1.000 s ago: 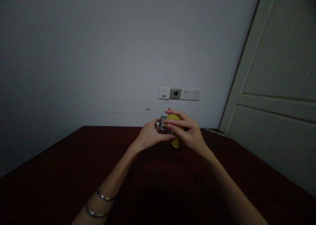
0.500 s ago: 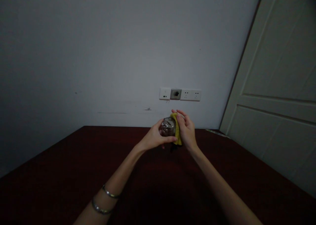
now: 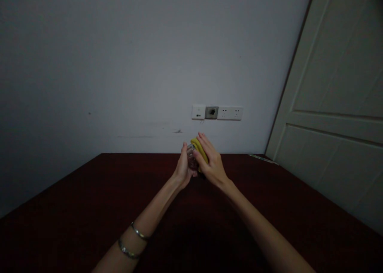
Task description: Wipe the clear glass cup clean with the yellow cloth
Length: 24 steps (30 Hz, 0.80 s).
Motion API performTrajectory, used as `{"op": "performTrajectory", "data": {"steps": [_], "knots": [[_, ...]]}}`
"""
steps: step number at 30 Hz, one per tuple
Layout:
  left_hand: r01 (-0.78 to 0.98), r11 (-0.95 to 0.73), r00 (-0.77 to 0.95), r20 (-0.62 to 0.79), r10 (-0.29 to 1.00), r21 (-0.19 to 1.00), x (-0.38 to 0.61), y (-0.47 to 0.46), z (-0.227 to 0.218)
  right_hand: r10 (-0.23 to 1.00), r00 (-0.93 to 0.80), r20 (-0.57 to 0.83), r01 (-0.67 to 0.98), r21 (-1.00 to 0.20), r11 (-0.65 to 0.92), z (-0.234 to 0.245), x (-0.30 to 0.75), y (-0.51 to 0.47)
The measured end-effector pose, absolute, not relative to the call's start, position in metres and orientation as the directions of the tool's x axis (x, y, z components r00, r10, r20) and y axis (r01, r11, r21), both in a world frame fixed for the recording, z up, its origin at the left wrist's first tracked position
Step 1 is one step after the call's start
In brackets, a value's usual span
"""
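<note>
Just below the left end of the socket row [image 3: 223,113], as I see it, a small glass [image 3: 190,152] rests in the grip of my left hand [image 3: 181,168], held up over the dark red bench [image 3: 98,193]. My right hand [image 3: 213,162] presses a yellow cloth [image 3: 200,147] to the glass's right side, fingers laid along the outside, thumb towards the near face. So the two hands are together, closed in on the glass and cloth from either side.

Half a second ago the glass was under the grey plate [image 3: 211,112] in that row, its rounded body mostly bare and the cloth hanging down beside it. I've since brought it leftward and leaned my right hand over it with the cloth. I judge that puts the cloth on a different part, with the work still under way. In this dim light, with so much covered, I can't fairly say whether it's a cup or a jar.
</note>
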<state>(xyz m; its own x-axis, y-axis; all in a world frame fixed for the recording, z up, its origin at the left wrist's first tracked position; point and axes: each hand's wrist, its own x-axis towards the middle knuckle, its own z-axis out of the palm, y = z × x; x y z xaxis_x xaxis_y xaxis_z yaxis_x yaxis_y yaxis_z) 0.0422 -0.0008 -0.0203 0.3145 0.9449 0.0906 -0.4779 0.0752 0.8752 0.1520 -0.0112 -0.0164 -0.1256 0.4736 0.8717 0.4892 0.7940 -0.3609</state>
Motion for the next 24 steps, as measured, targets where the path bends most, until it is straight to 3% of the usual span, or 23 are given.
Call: {"op": "performTrajectory", "data": {"steps": [6, 12, 18, 24], "knots": [[-0.637, -0.007, 0.189, 0.165, 0.968, 0.771, 0.043, 0.005, -0.017, 0.418, -0.392, 0.820, 0.529, -0.171, 0.831, -0.017, 0.155, -0.011], [-0.683, -0.038, 0.095, 0.140, 0.986, 0.730, 0.043, 0.007, -0.019, 0.389, -0.504, 0.771, 0.502, -0.106, 0.859, -0.016, 0.153, -0.017], [-0.658, -0.027, 0.140, 0.157, 0.978, 0.753, 0.025, 0.019, -0.026, 0.362, -0.602, 0.711, 0.507, -0.010, 0.862, -0.017, 0.137, -0.028], [-0.715, -0.039, 0.147, 0.205, 0.968, 0.698, 0.016, 0.028, -0.024, 0.347, -0.662, 0.665, 0.542, 0.104, 0.834, -0.017, 0.128, -0.034]]}}
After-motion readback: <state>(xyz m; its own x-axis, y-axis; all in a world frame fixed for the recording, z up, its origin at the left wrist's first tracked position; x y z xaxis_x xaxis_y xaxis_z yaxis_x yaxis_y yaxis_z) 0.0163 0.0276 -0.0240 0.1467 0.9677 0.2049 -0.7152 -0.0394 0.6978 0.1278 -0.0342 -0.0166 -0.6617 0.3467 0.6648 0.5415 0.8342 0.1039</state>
